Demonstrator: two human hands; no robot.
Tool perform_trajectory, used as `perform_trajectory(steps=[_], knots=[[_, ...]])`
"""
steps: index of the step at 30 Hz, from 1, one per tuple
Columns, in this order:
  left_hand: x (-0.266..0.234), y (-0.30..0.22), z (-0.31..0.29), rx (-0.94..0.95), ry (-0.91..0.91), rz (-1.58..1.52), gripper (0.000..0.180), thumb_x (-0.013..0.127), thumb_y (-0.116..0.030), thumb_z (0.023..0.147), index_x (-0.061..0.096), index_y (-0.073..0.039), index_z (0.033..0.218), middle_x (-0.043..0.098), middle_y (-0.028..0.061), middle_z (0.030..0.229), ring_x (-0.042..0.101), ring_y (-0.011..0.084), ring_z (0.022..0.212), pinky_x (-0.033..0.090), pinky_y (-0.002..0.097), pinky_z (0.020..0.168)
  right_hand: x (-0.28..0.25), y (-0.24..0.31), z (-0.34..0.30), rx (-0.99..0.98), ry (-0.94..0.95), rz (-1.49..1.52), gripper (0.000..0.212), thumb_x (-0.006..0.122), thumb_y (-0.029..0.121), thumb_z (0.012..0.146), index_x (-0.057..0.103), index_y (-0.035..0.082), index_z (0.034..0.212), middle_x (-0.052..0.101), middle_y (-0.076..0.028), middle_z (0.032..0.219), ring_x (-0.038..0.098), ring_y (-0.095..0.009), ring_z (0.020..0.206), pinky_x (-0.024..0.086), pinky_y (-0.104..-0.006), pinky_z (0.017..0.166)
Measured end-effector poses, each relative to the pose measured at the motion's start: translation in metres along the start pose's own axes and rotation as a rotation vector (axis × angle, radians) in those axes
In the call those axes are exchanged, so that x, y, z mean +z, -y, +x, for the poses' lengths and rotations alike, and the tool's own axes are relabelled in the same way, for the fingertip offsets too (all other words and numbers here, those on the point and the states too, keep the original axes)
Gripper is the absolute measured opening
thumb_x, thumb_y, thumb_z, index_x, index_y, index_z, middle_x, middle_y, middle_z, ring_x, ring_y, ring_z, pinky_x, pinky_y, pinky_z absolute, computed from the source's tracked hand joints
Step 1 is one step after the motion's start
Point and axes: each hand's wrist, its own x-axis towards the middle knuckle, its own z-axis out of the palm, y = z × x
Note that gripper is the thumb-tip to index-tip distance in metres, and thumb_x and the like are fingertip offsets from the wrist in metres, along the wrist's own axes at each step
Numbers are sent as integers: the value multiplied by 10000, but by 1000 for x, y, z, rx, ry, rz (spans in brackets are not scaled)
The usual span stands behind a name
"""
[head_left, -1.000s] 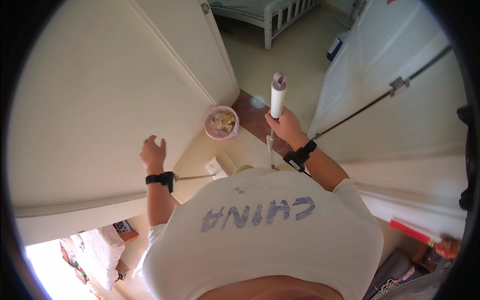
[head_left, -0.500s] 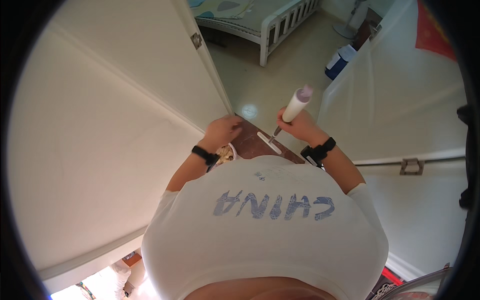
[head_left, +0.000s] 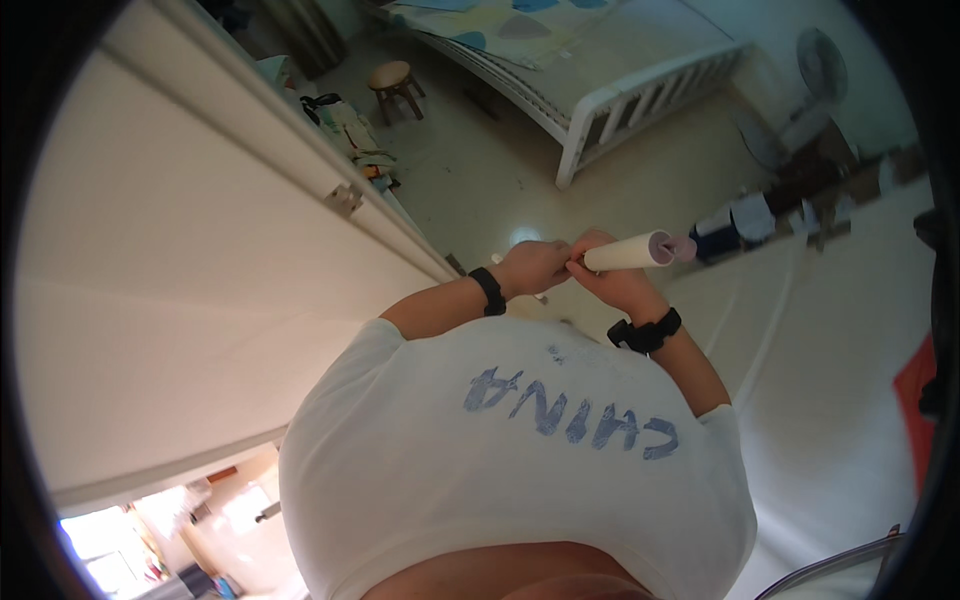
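One white handle (head_left: 628, 252) in right fingers (head_left: 594, 239)

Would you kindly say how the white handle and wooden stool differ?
Look: the white handle is a pale tube; the wooden stool is brown with legs. Pose: the white handle is held in the right hand; the wooden stool stands on the floor. Shared: handle's end and stool's seat are round.
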Motion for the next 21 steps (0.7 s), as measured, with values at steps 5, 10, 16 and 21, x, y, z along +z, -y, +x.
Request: perform_trajectory(steps=[5,10,16,21], knots=[[-17,43,73,-162,-244,-24,191,665,-218,875,604,-141,1039,651,52,984,649,314,844,521,427,715,-70,-34,86,12,75,197,202,736,74,802,627,62,971,629,-56,912,607,-181,779,490,-310,682],[-47,115,135,-189,-295,-3,140,654,-211,885,603,-136,992,656,55,967,651,303,857,519,415,723,-93,-77,184,-160,152,203,214,739,71,796,619,59,973,610,-47,909,589,-167,802,480,-302,705],[-104,208,182,-331,-308,-18,159,642,-224,895,619,-141,1029,682,73,994,656,317,907,516,425,747,-71,-132,308,-212,224,86,201,709,60,824,610,55,999,608,-79,978,598,-229,899,489,-327,767],[-150,261,204,-409,-296,-36,127,650,-234,886,695,-148,967,701,46,987,663,282,906,523,409,757,-69,-161,385,-188,396,195,246,669,20,851,593,49,1083,619,-99,1037,631,-228,959,505,-321,804]])
